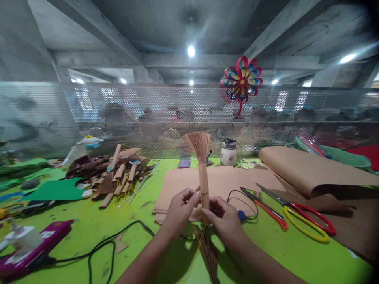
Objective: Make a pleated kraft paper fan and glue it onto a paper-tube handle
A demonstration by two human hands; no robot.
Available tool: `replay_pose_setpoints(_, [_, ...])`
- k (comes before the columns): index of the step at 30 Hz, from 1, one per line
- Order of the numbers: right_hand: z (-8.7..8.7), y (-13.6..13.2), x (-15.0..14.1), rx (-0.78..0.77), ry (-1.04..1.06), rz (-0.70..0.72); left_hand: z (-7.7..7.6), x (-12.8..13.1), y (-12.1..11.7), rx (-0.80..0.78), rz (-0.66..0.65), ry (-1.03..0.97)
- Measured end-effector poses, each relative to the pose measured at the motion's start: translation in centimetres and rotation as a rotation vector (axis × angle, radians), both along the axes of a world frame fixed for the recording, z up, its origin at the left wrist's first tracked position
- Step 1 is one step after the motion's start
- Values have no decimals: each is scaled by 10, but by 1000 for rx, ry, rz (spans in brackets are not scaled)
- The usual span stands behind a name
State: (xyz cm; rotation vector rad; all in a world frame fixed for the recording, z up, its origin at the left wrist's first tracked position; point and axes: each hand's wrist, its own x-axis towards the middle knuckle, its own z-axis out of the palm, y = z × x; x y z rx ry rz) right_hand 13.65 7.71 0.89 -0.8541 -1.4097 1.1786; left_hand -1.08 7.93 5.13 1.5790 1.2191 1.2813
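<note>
A brown paper tube (203,175) stands upright between my hands, with a pleated fan of paper spreading from its top. My left hand (181,207) pinches its left side, thumb and fingertips closed at the middle of the tube. Lower down on the right, my right hand (226,221) has its thumb across the front and its fingers curled at the tube's side. Thin yellow string (199,244) hangs from the bottom end. Below the hands lies a darker brown pleated piece (209,256). A stack of brown paper sheets (174,183) is just behind my hands.
Scissors (306,223) and a cutter with an orange handle (268,211) lie to the right, before a brown paper roll (296,169). Finished-looking tubes (120,177) pile up at left. A black cable (97,246) runs from the purple power strip (53,240). A bottle (228,153) stands behind.
</note>
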Motion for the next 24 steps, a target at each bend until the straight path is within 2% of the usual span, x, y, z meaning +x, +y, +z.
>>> replay_pose_setpoints(3, [-4,1,0,28,-34,-20,-2,4,-1,86,63,116])
replay_pose_setpoints(6, [-6,1,0,31,-63,-43,-6,5,0,105,88,174])
replay_pose_setpoints(11, [-6,-2,-1,47,-112,-63,-8,4,-1,51,21,151])
replay_pose_setpoints(17, [-2,-8,-5,60,-140,-80,-4,7,-11,178,16,237])
replay_pose_setpoints(20, [1,-10,-7,70,-125,-91,-2,12,-15,200,21,219])
replay_pose_setpoints(24, [5,-13,-5,103,-96,-91,-1,14,-15,132,-20,130])
